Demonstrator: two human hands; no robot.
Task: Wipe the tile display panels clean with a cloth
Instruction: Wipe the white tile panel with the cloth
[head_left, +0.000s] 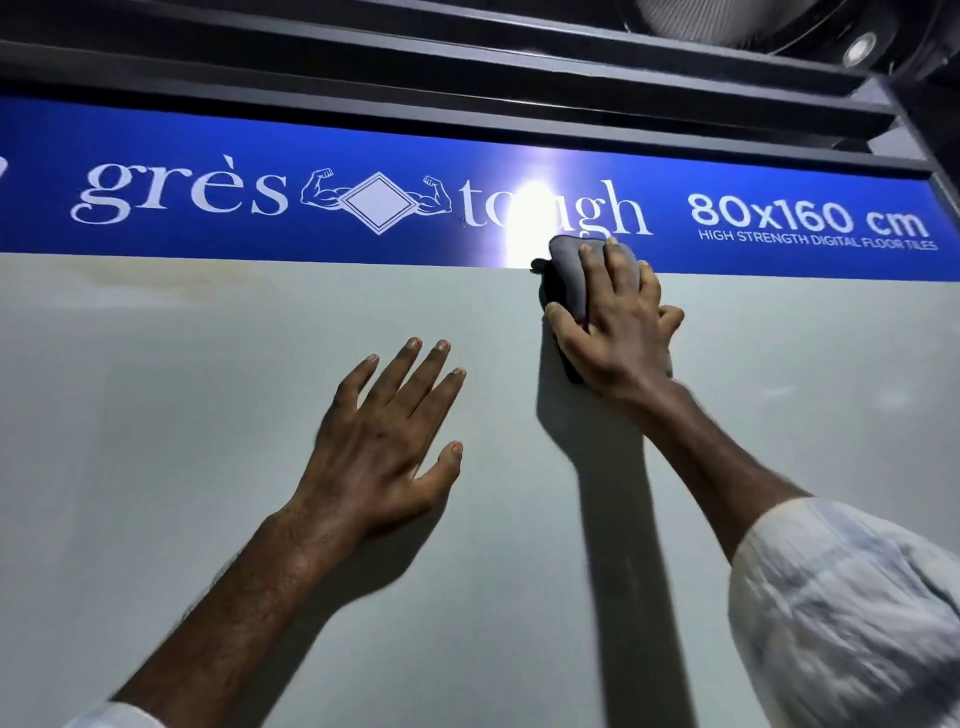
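The left hand (384, 441) lies flat, fingers spread, bracing on the pale tile panel (182, 441). Farther up and right, the right hand (613, 322) presses one grey cloth (569, 273) at the panel's top edge — it may bunch and slip, smearing the one blue banner (208, 156) above.

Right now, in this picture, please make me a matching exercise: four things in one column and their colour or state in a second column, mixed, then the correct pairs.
Column 1:
1. left hand
2. right hand
3. cloth
4. banner

Column 2:
A. blue, with white lettering
B. grey, bunched at the top edge of the pale tile panel
C. flat on the panel, fingers spread
D. presses the cloth against the panel

Pairs: 1-C, 2-D, 3-B, 4-A
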